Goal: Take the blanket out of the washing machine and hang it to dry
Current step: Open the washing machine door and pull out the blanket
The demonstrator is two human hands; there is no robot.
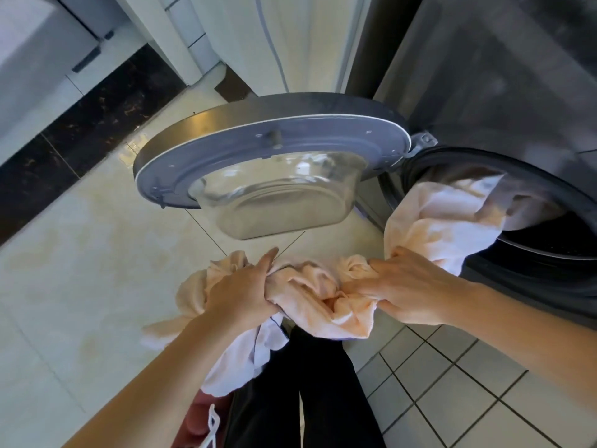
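Blanket (310,286) bunched between left hand (240,291), right hand (410,286) grip.

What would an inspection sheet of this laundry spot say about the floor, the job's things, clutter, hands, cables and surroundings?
Surface: glossy pale tile floor; smaller dark-grouted tiles beside the machine.
Job's things: peach blanket, bunched and partly out, one end still inside the drum opening of the washing machine; its round door swung open.
Clutter: nothing seen.
Hands: left hand and right hand both grip the bunched blanket.
Cables: no power cable seen; a thin white cord hangs at the bottom edge, purpose unclear.
Surroundings: black stone strip across the floor.
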